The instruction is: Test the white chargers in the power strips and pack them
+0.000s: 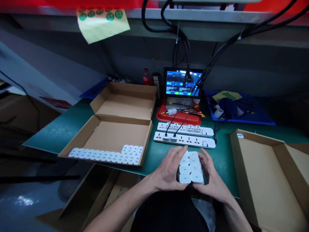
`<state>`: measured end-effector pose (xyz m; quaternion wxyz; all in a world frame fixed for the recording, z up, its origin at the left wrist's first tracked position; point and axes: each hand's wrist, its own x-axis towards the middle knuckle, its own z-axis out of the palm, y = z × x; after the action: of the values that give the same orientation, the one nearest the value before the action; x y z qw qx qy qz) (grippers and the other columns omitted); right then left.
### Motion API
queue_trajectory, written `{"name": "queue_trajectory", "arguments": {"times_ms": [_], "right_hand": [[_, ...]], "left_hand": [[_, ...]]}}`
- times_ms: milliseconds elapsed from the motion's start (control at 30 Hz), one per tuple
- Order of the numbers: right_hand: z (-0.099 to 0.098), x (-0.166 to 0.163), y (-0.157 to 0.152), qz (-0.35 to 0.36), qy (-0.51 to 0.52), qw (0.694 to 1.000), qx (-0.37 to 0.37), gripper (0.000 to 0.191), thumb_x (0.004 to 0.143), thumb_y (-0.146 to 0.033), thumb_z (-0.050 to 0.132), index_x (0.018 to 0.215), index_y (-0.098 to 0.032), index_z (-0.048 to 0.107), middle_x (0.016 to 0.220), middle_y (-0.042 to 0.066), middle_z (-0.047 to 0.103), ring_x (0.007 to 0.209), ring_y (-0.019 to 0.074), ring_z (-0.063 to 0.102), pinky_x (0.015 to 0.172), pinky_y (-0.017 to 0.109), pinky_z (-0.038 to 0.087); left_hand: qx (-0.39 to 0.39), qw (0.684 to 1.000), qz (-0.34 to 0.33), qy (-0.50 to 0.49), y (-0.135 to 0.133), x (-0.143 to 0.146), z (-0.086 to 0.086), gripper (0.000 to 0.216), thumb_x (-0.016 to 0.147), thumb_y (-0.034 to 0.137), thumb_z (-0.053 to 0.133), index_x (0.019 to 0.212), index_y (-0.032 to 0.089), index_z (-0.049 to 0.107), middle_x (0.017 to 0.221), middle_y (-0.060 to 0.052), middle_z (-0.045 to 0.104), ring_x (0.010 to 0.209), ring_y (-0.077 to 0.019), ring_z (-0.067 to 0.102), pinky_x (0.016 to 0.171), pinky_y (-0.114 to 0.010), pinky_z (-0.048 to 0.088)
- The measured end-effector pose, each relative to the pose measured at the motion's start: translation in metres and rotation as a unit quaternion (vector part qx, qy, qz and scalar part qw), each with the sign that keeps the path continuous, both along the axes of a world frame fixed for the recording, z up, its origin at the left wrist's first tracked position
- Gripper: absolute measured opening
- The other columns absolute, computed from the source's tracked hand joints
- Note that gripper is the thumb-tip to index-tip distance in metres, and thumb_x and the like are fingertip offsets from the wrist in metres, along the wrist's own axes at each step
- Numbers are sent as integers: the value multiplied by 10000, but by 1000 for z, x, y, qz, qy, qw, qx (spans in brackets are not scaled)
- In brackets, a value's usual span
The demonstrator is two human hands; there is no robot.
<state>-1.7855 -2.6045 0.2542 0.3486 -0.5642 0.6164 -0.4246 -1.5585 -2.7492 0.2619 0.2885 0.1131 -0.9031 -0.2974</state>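
Note:
My left hand (167, 167) and my right hand (212, 180) are closed around the two sides of a block of white charger adapters (190, 167). The adapters stand side by side in two columns, flat tops up, at the front edge of the green table. To the left, an open cardboard box (116, 129) holds more white adapters (101, 155) in rows along its near side. On the right, another cardboard box (270, 174) has a single white adapter (240, 135) in its far left corner.
Two white power strips (184, 140) lie beyond my hands, with cables plugged in. Behind them are a red tray (164, 116) with a white plug and a lit screen (183, 83). A blue tray (256, 112) sits back right. Black cables (207, 71) hang from the shelf.

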Motion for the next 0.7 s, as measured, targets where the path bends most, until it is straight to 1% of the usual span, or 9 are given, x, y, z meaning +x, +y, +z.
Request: {"name": "queue_trajectory", "arguments": {"times_ms": [67, 133, 233, 333, 400, 500, 567, 633, 700], "right_hand": [[-3, -10, -2, -19, 115, 993, 4, 1082, 811, -289, 771, 1728, -345, 198, 1669, 152, 431, 1533, 361, 496, 1263, 600, 436], [-10, -19, -4, -25, 239, 971, 9, 996, 784, -241, 735, 1689, -314, 325, 1600, 153, 478, 1484, 376, 522, 1235, 609, 461], [-23, -26, -3, -28, 362, 932, -8, 922, 793, -238, 731, 1661, -286, 424, 1562, 176, 501, 1437, 409, 547, 1179, 629, 509], [-31, -20, 5, -24, 441, 895, -60, 771, 902, -252, 732, 1630, -337, 495, 1676, 174, 439, 1516, 448, 473, 1169, 679, 503], [-33, -10, 13, -11, 482, 871, -95, 652, 963, -194, 685, 1577, -377, 563, 1718, 141, 440, 1560, 457, 425, 1173, 711, 484], [-32, 5, 29, 8, 501, 856, -130, 636, 995, -68, 577, 1549, -380, 607, 1625, 116, 591, 1500, 406, 522, 1196, 685, 473], [-27, 9, 37, 44, 493, 858, -138, 626, 1001, -53, 553, 1547, -351, 620, 1448, 116, 724, 1346, 367, 648, 1141, 616, 536], [-15, 5, 38, 74, 470, 869, -136, 521, 1032, -117, 567, 1501, -323, 659, 1260, 108, 791, 1145, 331, 725, 978, 526, 618], [5, -8, 30, 66, 428, 891, -135, 414, 1075, -212, 572, 1466, -304, 673, 1177, 101, 793, 1025, 297, 739, 848, 451, 639]], "left_hand": [[-56, 994, 25, -94, -5, -3, 3, 1266, 751, 322, 838, 1767, 208, 90, 1602, -244, 443, 1472, -455, 465, 1211, -642, 462], [-86, 974, 40, -206, -8, -10, 4, 1210, 697, 269, 864, 1733, 168, 248, 1540, -255, 511, 1401, -469, 523, 1160, -632, 492], [-99, 950, 39, -293, -8, -23, -4, 1146, 696, 346, 929, 1673, 114, 377, 1531, -286, 541, 1345, -475, 577, 1109, -601, 525], [-122, 955, 48, -268, -3, -31, -19, 1138, 774, 522, 935, 1676, 118, 369, 1668, -311, 430, 1476, -504, 490, 1176, -630, 474], [-153, 960, 52, -227, 2, -28, -29, 1080, 824, 570, 911, 1666, 139, 389, 1726, -290, 375, 1563, -511, 393, 1224, -655, 422], [-223, 963, 39, -148, 11, -13, -40, 712, 962, 442, 810, 1560, 173, 532, 1719, -213, 433, 1594, -450, 360, 1254, -618, 394], [-273, 957, 26, -92, 20, -1, -46, 454, 1028, 278, 698, 1461, 168, 617, 1577, -189, 582, 1472, -373, 495, 1186, -542, 457], [-304, 951, 13, -59, 28, 7, -49, 317, 1043, 183, 615, 1354, 150, 673, 1283, -167, 706, 1197, -299, 621, 998, -456, 532], [-308, 950, 5, -57, 34, 10, -48, 206, 1043, 153, 578, 1205, 147, 705, 999, -113, 690, 947, -253, 613, 794, -396, 515]]}}
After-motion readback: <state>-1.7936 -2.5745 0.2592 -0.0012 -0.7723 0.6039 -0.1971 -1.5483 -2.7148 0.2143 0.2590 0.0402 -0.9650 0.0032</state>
